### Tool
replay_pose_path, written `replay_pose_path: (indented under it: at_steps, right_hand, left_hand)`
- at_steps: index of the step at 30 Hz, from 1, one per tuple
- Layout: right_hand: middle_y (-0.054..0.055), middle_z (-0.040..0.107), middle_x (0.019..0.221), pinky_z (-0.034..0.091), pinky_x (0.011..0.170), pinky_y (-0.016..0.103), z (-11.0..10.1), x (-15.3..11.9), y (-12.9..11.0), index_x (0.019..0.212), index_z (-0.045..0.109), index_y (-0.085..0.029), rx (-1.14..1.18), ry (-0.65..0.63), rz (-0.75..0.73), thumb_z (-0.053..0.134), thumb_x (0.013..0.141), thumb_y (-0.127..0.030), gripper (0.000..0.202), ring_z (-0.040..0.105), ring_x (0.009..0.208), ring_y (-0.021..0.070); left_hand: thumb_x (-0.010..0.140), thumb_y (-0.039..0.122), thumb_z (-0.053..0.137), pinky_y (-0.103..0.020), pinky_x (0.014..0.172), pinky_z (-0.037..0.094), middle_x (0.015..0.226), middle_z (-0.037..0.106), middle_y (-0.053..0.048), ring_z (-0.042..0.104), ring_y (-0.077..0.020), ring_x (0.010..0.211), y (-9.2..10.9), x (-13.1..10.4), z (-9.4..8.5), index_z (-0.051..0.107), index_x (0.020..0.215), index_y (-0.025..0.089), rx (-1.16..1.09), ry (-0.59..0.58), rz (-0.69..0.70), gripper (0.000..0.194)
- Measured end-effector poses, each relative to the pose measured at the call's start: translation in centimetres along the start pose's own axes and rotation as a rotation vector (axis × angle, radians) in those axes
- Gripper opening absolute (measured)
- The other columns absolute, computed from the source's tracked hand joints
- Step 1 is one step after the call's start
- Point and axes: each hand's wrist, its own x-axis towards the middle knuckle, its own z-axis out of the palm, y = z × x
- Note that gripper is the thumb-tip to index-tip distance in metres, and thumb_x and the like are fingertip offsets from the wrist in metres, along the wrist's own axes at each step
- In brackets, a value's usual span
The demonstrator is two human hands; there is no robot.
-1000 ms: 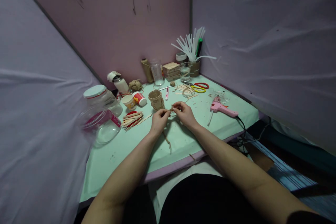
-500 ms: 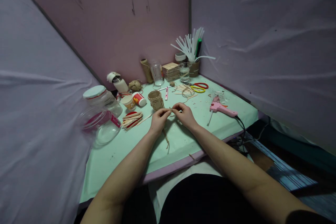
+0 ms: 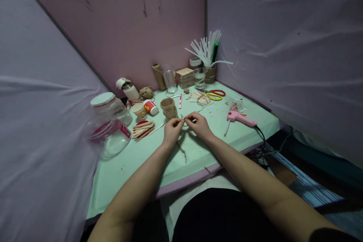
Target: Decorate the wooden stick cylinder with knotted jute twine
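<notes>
My left hand (image 3: 172, 130) and my right hand (image 3: 197, 124) meet fingertip to fingertip above the table's middle. Both pinch a piece of brown jute twine (image 3: 182, 148), whose loose end trails down onto the tabletop under my left hand. A small loop of it shows between the fingers; the exact hold is hidden. Just behind my left hand stands a cup wrapped in brown twine (image 3: 169, 110), upright, with a braided rim. Farther back, a thin strand of twine (image 3: 203, 100) lies coiled over wooden sticks.
To the right lies a pink glue gun (image 3: 241, 118) with its cord over the table edge. Scissors (image 3: 216, 93) rest behind. At left are clear jars (image 3: 115, 138), paper cups (image 3: 150, 107) and craft sticks (image 3: 142, 130). A holder with white glue sticks (image 3: 210, 75) stands at the back.
My hands stay close together with the twine, shifting only slightly. The twine's hanging end has swung a little to the right.
</notes>
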Motion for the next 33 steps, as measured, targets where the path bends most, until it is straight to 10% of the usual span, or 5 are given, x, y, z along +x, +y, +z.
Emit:
replay_pose_path:
  at_steps: [6, 12, 19, 33]
  right_hand:
    - [0.001, 0.058, 0.076, 0.043, 0.063, 0.026, 0.2, -0.1, -0.1, 0.072, 0.06, -0.019, -0.029, -0.038, -0.097, 0.057, 0.074, -0.016, 0.005, 0.054, 0.069, 0.0132]
    - [0.002, 0.056, 0.081, 0.042, 0.06, 0.025, 0.3, -0.2, -0.4, 0.076, 0.059, -0.019, 0.039, -0.081, -0.158, 0.055, 0.077, -0.018, 0.005, 0.052, 0.07, 0.0125]
    - [0.002, 0.06, 0.078, 0.044, 0.064, 0.027, 0.2, 0.0, 0.0, 0.075, 0.06, -0.018, 0.126, -0.039, 0.092, 0.062, 0.074, -0.032, 0.014, 0.054, 0.072, 0.0145]
    - [-0.002, 0.052, 0.06, 0.037, 0.061, 0.028, -0.3, 0.6, 1.0, 0.062, 0.056, -0.019, 0.192, 0.142, 0.308, 0.062, 0.069, -0.04, 0.023, 0.046, 0.061, 0.0133]
  left_hand:
    - [0.064, 0.021, 0.065, -0.017, 0.047, 0.031, 0.054, 0.051, 0.003, 0.042, -0.0063, 0.051, 0.2, 0.3, 0.1, 0.062, 0.063, 0.013, -0.312, -0.015, -0.255, 0.009]
    - [0.062, 0.014, 0.066, -0.013, 0.037, 0.015, 0.057, 0.046, 0.002, 0.032, -0.0014, 0.044, 0.9, 1.1, -1.0, 0.053, 0.061, 0.011, -0.787, -0.306, -0.761, 0.013]
    - [0.061, 0.035, 0.076, -0.017, 0.041, 0.022, 0.056, 0.049, 0.003, 0.036, -0.0044, 0.049, 0.4, 0.4, -0.4, 0.064, 0.074, 0.011, -0.499, -0.148, -0.349, 0.03]
    - [0.063, 0.03, 0.067, -0.026, 0.06, 0.039, 0.064, 0.063, -0.003, 0.053, -0.0138, 0.062, -0.1, 0.9, -1.1, 0.065, 0.065, 0.014, 0.045, -0.195, -0.089, 0.016]
